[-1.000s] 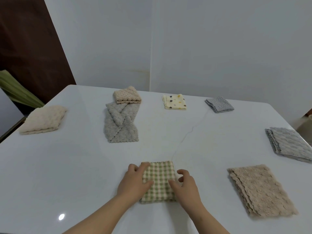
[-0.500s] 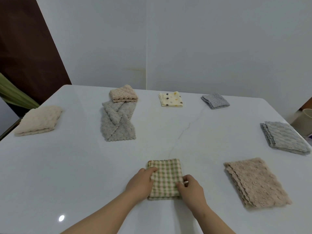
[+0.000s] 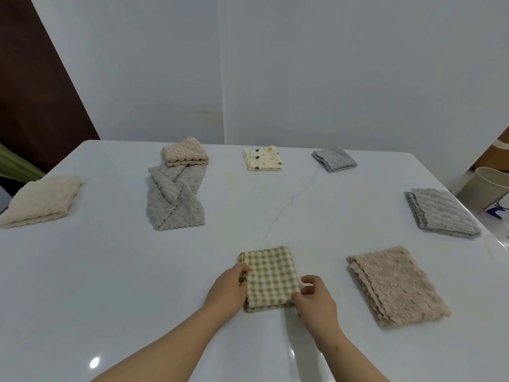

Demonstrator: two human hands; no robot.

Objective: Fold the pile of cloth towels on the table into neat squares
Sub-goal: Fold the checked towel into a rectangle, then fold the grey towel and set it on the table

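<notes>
Left hand: the left hand point(image 3: 228, 292) is curled round the 9 o'clock edge of the checked towel point(image 3: 271, 277), which is pinched between its fingers.
Right hand: the right hand point(image 3: 315, 301) is set at the towel's 4 o'clock corner with its fingers bent; the thumb is touching the cloth, but whether the cloth is grasped cannot be told.
Checked towel: the green and cream cloth is laid flat as a folded rectangle at 6 o'clock on the white table point(image 3: 110, 271), between the two hands.
Tan towel: a folded tan towel point(image 3: 396, 285) is laid at 4 o'clock, apart from the right hand.
Grey towel: a folded grey towel point(image 3: 440, 213) is placed at 3 o'clock, near the table edge.
Cream towel: a folded cream towel point(image 3: 41, 199) is placed at 9 o'clock.
Loose towel: a long loose towel point(image 3: 176, 199), grey and twisted, is spread at 11 o'clock.
Beige towel: a folded beige towel point(image 3: 184, 155) is set on the loose towel's 12 o'clock end.
Dotted towel: a small yellow dotted towel point(image 3: 263, 158) is placed at 12 o'clock.
Blue-grey towel: a small folded blue-grey towel point(image 3: 334, 158) is placed at 1 o'clock.
Bin: a pale bin point(image 3: 487, 188) is seen beyond the table at 2 o'clock.
</notes>
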